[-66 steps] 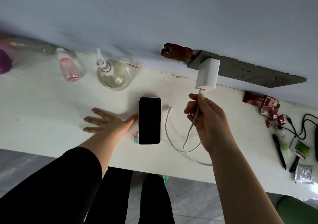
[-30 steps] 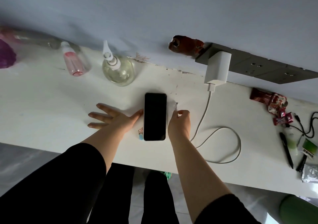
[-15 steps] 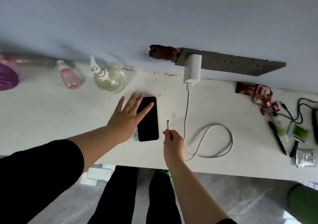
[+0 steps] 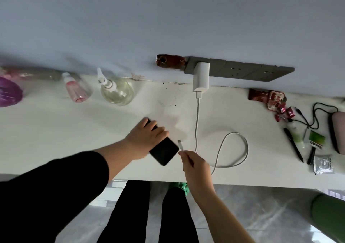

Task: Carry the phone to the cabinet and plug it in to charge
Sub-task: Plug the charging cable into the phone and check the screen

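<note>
A black phone [image 4: 164, 150] lies screen up and slanted on the white cabinet top [image 4: 46, 130]. My left hand [image 4: 144, 137] grips its far end. My right hand [image 4: 194, 165] pinches the white charging cable [image 4: 233, 149] just behind its connector tip [image 4: 179, 142], which points toward the phone's near right edge, a short gap away. The cable loops on the top and runs up to the white charger block [image 4: 201, 77] plugged into the grey wall socket strip [image 4: 242, 71].
A round clear pump bottle [image 4: 116, 91], a pink spray bottle [image 4: 75, 90] and a purple object [image 4: 9, 93] stand at the back left. Snack packets [image 4: 270, 99], pens [image 4: 293, 143], a black cord [image 4: 315, 115] and a pink case [image 4: 338, 130] crowd the right end.
My left hand has closed on the phone and turned it from straight to slanted, its near end swung toward my right hand. The right hand still holds the connector, now beside the phone.
</note>
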A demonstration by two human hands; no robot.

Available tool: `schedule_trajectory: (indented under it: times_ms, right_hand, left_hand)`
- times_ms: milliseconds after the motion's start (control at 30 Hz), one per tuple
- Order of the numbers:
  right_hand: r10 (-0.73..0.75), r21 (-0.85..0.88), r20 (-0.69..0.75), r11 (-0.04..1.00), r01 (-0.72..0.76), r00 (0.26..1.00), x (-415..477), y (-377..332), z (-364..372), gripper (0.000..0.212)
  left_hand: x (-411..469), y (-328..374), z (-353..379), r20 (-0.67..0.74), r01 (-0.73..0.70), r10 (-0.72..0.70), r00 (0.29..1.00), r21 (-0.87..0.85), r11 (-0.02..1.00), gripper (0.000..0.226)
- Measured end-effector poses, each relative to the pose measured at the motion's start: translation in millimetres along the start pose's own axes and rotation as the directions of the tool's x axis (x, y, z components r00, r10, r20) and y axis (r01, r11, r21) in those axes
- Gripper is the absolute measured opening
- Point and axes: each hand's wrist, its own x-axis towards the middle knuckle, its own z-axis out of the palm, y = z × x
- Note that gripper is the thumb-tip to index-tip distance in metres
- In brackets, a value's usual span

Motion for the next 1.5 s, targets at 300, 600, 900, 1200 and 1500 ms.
schedule_trajectory:
  times_ms: [300,600,900,1200,1500]
  right_hand:
    - [-0.130,0.148,0.130,0.983,0.111,0.983,-72.7,-91.2,-120.9,0.006]
    - [-0.365,0.045,0.203,0.930,0.364,0.909,-129.9,-148.9,-179.3,0.007]
    - [-0.390,-0.020,0.221,0.915,0.404,0.894,-135.0,-161.7,-192.2,0.002]
    - [-0.368,-0.187,0.343,0.875,0.447,0.864,-127.5,-170.7,-204.5,0.010]
    - [-0.316,-0.104,0.404,0.916,0.387,0.858,-114.2,-168.7,-201.1,0.005]
  left_hand:
    - [-110.8,41.1,-96.0,-0.218,0.318,-0.474,0.853,-0.503,0.803,0.068]
    - [-172.6,64.8,-189.3,-0.352,0.248,-0.480,0.804,-0.535,0.807,0.071]
    - [-178.9,77.5,-212.2,-0.330,0.345,-0.548,0.769,-0.507,0.790,0.072]
    - [-179.8,77.8,-218.4,-0.344,0.373,-0.499,0.796,-0.370,0.851,0.066]
    - [-180.4,77.7,-221.1,-0.301,0.382,-0.470,0.830,-0.308,0.871,0.070]
